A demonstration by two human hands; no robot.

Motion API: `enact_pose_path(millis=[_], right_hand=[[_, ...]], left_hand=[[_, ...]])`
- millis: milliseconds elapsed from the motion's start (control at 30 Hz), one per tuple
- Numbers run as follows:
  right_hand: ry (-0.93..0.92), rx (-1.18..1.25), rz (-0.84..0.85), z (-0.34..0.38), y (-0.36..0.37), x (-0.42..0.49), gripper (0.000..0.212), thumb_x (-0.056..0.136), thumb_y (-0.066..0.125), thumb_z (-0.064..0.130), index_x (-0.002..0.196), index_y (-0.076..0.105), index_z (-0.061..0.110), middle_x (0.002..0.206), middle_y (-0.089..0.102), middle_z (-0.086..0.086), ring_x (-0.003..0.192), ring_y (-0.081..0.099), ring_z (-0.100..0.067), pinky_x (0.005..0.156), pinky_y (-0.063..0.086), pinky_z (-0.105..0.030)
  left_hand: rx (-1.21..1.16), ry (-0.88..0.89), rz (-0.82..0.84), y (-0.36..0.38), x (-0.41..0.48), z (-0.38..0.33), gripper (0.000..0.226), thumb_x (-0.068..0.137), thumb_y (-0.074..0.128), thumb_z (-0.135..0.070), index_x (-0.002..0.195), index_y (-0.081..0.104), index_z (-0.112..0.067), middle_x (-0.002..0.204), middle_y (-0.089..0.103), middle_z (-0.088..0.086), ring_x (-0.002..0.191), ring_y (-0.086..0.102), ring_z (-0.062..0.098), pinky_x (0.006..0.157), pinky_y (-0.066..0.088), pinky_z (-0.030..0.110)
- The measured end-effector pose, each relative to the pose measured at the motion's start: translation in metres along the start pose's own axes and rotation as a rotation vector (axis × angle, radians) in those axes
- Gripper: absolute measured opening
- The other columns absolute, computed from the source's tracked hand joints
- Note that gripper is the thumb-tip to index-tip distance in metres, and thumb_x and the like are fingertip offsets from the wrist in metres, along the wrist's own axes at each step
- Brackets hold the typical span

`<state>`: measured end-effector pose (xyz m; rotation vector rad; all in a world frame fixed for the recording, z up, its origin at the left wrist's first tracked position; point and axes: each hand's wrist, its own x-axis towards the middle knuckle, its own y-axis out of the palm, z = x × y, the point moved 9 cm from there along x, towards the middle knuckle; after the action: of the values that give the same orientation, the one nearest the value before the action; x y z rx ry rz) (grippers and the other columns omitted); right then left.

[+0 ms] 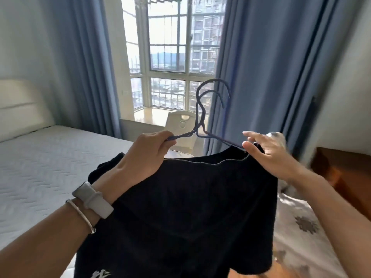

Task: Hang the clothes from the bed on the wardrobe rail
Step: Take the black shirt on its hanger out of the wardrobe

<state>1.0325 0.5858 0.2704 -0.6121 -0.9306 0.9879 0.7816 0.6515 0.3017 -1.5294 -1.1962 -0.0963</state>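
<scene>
Your left hand [146, 155] is curled tight around the left arm of two thin dark-blue wire hangers [201, 119], thumb and fingers closed on the wire. The two hangers lie stacked together with both hooks pointing up and curving to the right, in front of the window [170, 47]. Your right hand [267, 155] pinches the collar edge of the black T-shirt [196, 207] between thumb and fingers, right where the hangers' right arm slips into the neck opening; the other fingers are blurred, so you cannot tell how they lie. The black T-shirt hangs in the air between your hands, its right shoulder on the wire and its left side bunched below your left wrist, and a white print shows at its lower edge. You wear a pale grey watch [93, 199] and a thin silver bangle [80, 213] on that wrist. The bed with the white quilted mattress [50, 167] and cream padded headboard [20, 105] lies to your left, under and behind the garment. Blue curtains [84, 67] frame the window, a white chair [181, 123] stands under it, and a pale flowered fabric [297, 227] lies low on your right beside brown wooden furniture [341, 173].
</scene>
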Motion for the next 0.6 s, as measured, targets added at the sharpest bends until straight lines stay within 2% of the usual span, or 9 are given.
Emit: enact_pose_path(millis=[33,100,133,200,267,367,433,533,600], right_hand=[[0.007,0.046,0.033,-0.015,0.009,0.023,0.083,0.072,0.028,0.081,0.138,0.039,0.031,0.119,0.049,0.019,0.118,0.038,-0.002,0.088,0.007,0.008],[0.012,0.167,0.154,-0.040,0.030,0.065,0.064,0.081,0.037,0.064,0.136,0.041,0.030,0.132,0.051,0.010,0.127,0.042,-0.009,0.097,0.016,-0.005],[-0.009,0.205,0.211,-0.049,0.041,0.084,0.054,0.084,0.039,0.055,0.131,0.046,0.030,0.130,0.054,0.006,0.126,0.046,-0.012,0.098,0.024,-0.013],[-0.065,0.209,0.262,-0.061,0.056,0.120,0.029,0.092,0.042,0.040,0.116,0.053,0.029,0.115,0.062,0.002,0.114,0.055,-0.018,0.092,0.034,-0.020],[-0.126,0.192,0.281,-0.067,0.070,0.153,0.015,0.094,0.042,0.036,0.104,0.053,0.032,0.105,0.063,0.003,0.106,0.057,-0.019,0.092,0.040,-0.027],[-0.201,0.143,0.313,-0.075,0.094,0.202,0.014,0.093,0.041,0.040,0.098,0.052,0.034,0.104,0.062,0.005,0.103,0.057,-0.018,0.098,0.043,-0.039],[-0.256,0.100,0.311,-0.075,0.111,0.236,0.017,0.093,0.037,0.043,0.093,0.052,0.034,0.099,0.060,0.006,0.100,0.057,-0.018,0.097,0.043,-0.046],[-0.306,0.050,0.220,-0.078,0.134,0.291,0.030,0.094,0.033,0.044,0.093,0.057,0.026,0.093,0.058,0.008,0.098,0.056,-0.021,0.096,0.040,-0.052],[-0.328,0.030,0.165,-0.078,0.152,0.330,0.033,0.095,0.034,0.040,0.096,0.060,0.020,0.092,0.058,0.006,0.100,0.056,-0.023,0.097,0.037,-0.050]], left_hand=[[0.015,-0.018,-0.007,0.009,0.013,0.007,0.021,0.093,0.050,-0.019,0.099,0.065,-0.006,0.060,0.048,-0.012,0.056,0.047,0.002,0.061,0.038,0.009],[0.056,-0.059,-0.018,0.025,0.039,0.022,0.020,0.093,0.050,-0.018,0.099,0.065,-0.007,0.061,0.048,-0.015,0.057,0.049,0.001,0.061,0.039,0.011],[0.076,-0.084,-0.021,0.033,0.051,0.029,0.020,0.093,0.050,-0.018,0.100,0.065,-0.007,0.061,0.049,-0.015,0.058,0.049,0.002,0.061,0.040,0.011],[0.100,-0.140,-0.025,0.049,0.072,0.046,0.020,0.093,0.051,-0.019,0.100,0.065,-0.008,0.061,0.050,-0.014,0.056,0.050,0.000,0.060,0.040,0.010],[0.110,-0.201,-0.021,0.065,0.091,0.065,0.019,0.092,0.051,-0.019,0.099,0.065,-0.009,0.060,0.050,-0.015,0.053,0.052,-0.001,0.059,0.040,0.006],[0.110,-0.295,-0.015,0.084,0.116,0.094,0.018,0.093,0.050,-0.019,0.100,0.064,-0.009,0.061,0.051,-0.016,0.058,0.055,-0.008,0.061,0.038,0.001],[0.106,-0.356,-0.010,0.097,0.134,0.117,0.019,0.093,0.049,-0.019,0.101,0.063,-0.009,0.063,0.052,-0.013,0.056,0.052,0.001,0.060,0.038,0.002],[0.130,-0.425,0.005,0.116,0.161,0.160,0.018,0.094,0.047,-0.021,0.100,0.061,-0.013,0.066,0.053,-0.012,0.059,0.049,0.003,0.060,0.038,0.012],[0.135,-0.458,0.003,0.126,0.177,0.191,0.011,0.093,0.048,-0.025,0.094,0.059,-0.021,0.069,0.053,-0.015,0.065,0.051,0.003,0.063,0.038,0.018]])
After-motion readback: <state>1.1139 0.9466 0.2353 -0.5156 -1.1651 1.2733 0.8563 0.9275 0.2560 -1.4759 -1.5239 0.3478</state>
